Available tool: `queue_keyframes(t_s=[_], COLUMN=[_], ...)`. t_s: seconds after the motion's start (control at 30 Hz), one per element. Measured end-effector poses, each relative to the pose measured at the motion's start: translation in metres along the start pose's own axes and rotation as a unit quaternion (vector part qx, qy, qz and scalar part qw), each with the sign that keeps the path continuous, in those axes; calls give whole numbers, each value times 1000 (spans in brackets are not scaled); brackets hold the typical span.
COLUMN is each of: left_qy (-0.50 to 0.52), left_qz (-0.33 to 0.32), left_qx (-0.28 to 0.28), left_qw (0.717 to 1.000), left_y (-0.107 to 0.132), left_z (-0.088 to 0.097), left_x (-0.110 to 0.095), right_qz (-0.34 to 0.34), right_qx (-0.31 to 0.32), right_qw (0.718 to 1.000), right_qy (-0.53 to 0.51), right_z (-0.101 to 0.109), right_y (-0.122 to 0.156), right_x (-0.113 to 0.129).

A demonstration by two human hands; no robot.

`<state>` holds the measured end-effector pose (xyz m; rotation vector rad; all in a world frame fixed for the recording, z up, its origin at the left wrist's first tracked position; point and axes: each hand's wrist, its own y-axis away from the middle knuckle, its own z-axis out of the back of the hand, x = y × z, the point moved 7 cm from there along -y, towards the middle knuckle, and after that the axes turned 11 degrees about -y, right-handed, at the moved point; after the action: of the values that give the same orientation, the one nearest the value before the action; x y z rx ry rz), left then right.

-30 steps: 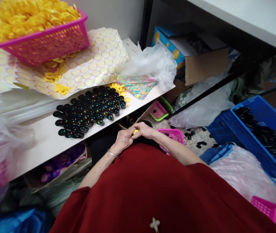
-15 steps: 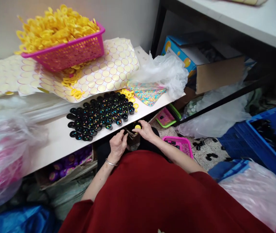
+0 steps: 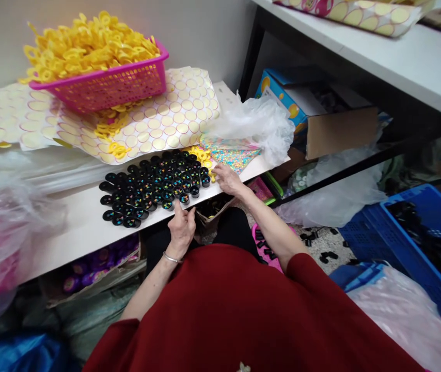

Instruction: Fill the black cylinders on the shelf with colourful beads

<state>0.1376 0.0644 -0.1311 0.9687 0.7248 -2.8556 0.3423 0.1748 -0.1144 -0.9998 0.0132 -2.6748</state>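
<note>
Several small black cups (image 3: 154,186) with coloured beads in them stand packed together on the white shelf (image 3: 73,227). My left hand (image 3: 182,230) is just in front of the shelf edge, beside the nearest cups. Its forefinger and thumb are apart, with nothing visible between them. Over the right end of the cup group, my right hand (image 3: 226,181) reaches with parted, bent fingers to the small yellow rings (image 3: 200,153). The fingertips are close to one ring; whether they touch it is unclear. Beyond them lies a clear bag of pastel beads (image 3: 230,152).
A pink basket (image 3: 104,88) heaped with yellow rings sits on sheets of round stickers (image 3: 182,119). Below the shelf is an open carton (image 3: 215,206). On the right stand a blue crate (image 3: 398,206) of black parts and a white table (image 3: 360,41). Plastic bags (image 3: 7,248) crowd the left.
Both hands have come up from below the shelf edge. The round yellow piece that was at my right hand over the carton is no longer seen there. The view has shifted slightly.
</note>
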Motion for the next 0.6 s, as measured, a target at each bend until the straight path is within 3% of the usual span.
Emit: queue_keyframes(t_s=[0.17, 0.3, 0.37, 0.4, 0.53, 0.57, 0.6], left_qy=[25, 95, 168, 211, 364, 382, 390], left_qz=[-18, -21, 5, 32, 165, 188, 207], left_qx=[-25, 27, 89, 123, 224, 236, 243], left_qw=[999, 995, 982, 969, 889, 874, 864], left_y=[10, 13, 11, 10, 7, 7, 8], left_z=[10, 13, 6, 1, -23, -27, -30], left_x=[-3, -14, -24, -28, -42, -43, -44], right_qz=[24, 32, -27, -71, -198, -208, -214], right_qx=[-13, -121, -177, -182, -65, -40, -33], right_qw=[999, 981, 942, 909, 739, 721, 725], right_qy=[-22, -151, -284, -368, -641, -660, -654], right_z=[4, 15, 14, 7, -45, -53, -56], right_y=[-1, 23, 41, 50, 84, 90, 96], right_x=[-6, -4, -7, -8, 16, 23, 28])
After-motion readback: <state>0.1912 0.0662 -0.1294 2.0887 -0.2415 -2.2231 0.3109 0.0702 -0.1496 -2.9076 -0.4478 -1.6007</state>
